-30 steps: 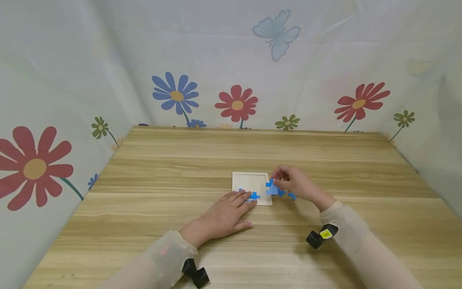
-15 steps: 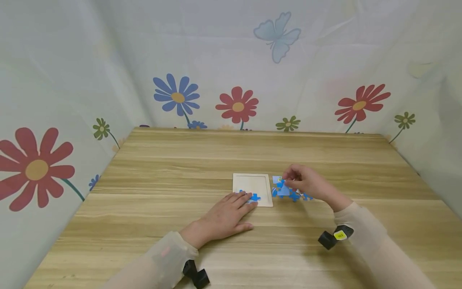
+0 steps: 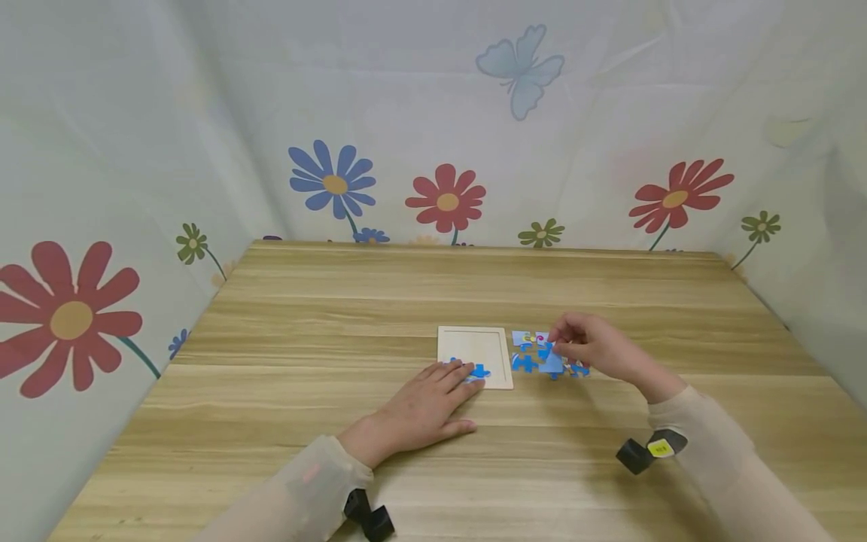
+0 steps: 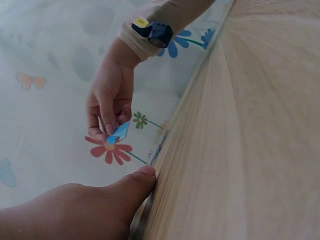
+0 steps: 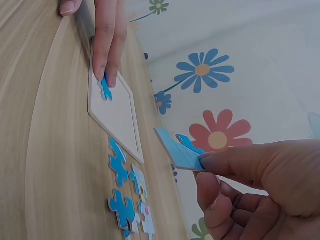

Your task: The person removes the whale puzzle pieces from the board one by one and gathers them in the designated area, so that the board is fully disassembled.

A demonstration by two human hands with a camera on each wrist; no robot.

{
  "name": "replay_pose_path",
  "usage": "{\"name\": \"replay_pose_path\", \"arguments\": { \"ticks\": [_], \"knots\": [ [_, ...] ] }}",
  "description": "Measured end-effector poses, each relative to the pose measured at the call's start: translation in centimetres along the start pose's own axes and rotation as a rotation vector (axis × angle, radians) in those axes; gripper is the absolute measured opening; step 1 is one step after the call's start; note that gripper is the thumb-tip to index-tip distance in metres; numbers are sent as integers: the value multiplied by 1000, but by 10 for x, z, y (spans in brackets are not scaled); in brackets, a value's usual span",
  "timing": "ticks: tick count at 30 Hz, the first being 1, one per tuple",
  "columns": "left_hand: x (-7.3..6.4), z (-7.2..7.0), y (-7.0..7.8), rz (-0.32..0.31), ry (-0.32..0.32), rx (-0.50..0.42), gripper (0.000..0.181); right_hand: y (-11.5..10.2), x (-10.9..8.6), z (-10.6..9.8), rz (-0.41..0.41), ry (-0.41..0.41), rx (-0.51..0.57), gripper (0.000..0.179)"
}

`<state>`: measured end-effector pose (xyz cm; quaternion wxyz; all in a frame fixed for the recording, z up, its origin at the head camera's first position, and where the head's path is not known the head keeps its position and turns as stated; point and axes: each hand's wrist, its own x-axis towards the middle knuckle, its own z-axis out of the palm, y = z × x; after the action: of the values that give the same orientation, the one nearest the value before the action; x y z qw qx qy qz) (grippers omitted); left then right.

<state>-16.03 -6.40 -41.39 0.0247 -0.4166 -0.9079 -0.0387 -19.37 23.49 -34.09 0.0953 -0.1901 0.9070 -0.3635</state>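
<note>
My left hand [image 3: 423, 406] lies with fingers extended over the near left part of a pale wooden puzzle tray [image 3: 474, 342]. Its fingertips rest on blue jigsaw pieces [image 3: 481, 371] inside the tray, partly hidden beneath them. Right of the tray, my right hand [image 3: 592, 346] pinches a light-blue jigsaw piece [image 5: 176, 152] between thumb and fingers. In the right wrist view that piece is raised above the table and tilted. Below it, several loose jigsaw pieces [image 3: 524, 363] in blue and white lie beside the tray's right edge.
The wood-grain table [image 3: 339, 301] extends around the tray to a white curtain [image 3: 379, 90] printed with flowers and a butterfly. Black devices are strapped at both wrists, one being the right wrist camera [image 3: 637, 455].
My right hand has moved rightward with the pinched jigsaw piece, away from the tray's edge to over the loose pieces, uncovering more of them. The left hand has stayed in place.
</note>
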Motion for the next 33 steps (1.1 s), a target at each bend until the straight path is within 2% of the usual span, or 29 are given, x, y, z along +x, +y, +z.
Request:
{"name": "replay_pose_path", "arguments": {
  "ticks": [10,25,33],
  "knots": [
    [0,1,-1,0,8,-1,63,4,-8,-5,18,-10,7,13],
    [0,1,-1,-5,-1,-1,63,21,-18,-7,-3,-30,22,11],
    [0,1,-1,-1,2,10,63,27,-22,-6,38,-33,28,12]
  ]
}}
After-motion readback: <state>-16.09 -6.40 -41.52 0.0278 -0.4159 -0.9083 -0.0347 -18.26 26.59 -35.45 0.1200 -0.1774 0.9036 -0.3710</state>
